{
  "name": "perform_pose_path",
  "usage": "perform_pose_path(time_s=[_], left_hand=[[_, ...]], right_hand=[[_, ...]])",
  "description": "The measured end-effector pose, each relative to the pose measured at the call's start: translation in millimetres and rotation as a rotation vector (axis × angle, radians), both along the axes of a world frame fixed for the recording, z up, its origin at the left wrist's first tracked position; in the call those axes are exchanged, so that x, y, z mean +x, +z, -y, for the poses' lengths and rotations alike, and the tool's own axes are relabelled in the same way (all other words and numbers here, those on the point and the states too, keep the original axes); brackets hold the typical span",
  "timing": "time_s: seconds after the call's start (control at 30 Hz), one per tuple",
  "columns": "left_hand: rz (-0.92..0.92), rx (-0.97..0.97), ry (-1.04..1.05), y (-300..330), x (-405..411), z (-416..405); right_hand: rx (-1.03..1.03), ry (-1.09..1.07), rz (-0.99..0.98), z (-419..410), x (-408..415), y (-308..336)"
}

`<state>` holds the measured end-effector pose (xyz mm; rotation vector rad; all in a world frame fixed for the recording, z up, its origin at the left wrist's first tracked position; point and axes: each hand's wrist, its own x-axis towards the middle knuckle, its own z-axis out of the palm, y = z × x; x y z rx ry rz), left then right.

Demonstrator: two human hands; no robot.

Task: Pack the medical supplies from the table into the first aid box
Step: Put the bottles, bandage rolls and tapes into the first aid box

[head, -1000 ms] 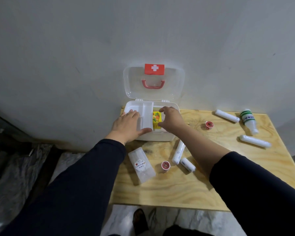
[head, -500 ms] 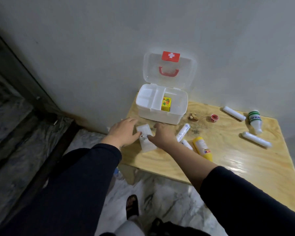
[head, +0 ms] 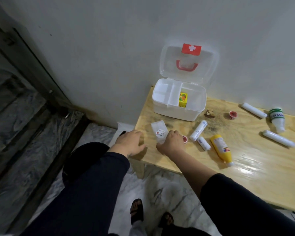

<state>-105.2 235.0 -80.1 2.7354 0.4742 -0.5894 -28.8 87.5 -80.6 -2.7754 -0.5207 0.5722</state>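
Observation:
The white first aid box (head: 191,114) stands open against the wall, its clear lid with a red cross leaning back. A yellow carton (head: 183,99) sits inside beside the divider tray. My right hand (head: 171,142) grips the near end of a clear packet with a round sticker (head: 158,130), near the table's front left corner. My left hand (head: 130,142) hovers just left of the packet, fingers apart, holding nothing. Two white bandage rolls (head: 198,130) and a yellow bottle (head: 220,149) lie right of my right hand.
On the wooden table (head: 245,167) further right lie two more white rolls (head: 278,141), a green-capped white bottle (head: 278,119), a small red cap (head: 232,115) and a brown scrap (head: 209,113). Another red cap (head: 185,138) touches my right hand. Marble floor and my sandalled feet are below.
Both hands left the box and came down to the clear packet at the table's front. My right hand closed on its near end. My view swung left and back.

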Motion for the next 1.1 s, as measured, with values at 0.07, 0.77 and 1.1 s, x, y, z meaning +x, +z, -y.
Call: perform_pose_path(time_s=[0.07,0.77,1.1], left_hand=[[-0.019,-0.025,0.004,-1,1,-6],[0.290,-0.083,0.021,61,122,-14],[0.236,-0.122,0.143,53,157,-13]], right_hand=[[0.001,-0.024,-0.019,1,4,6],[-0.073,-0.079,0.245,59,104,112],[-0.173,0.080,0.239,28,181,89]])
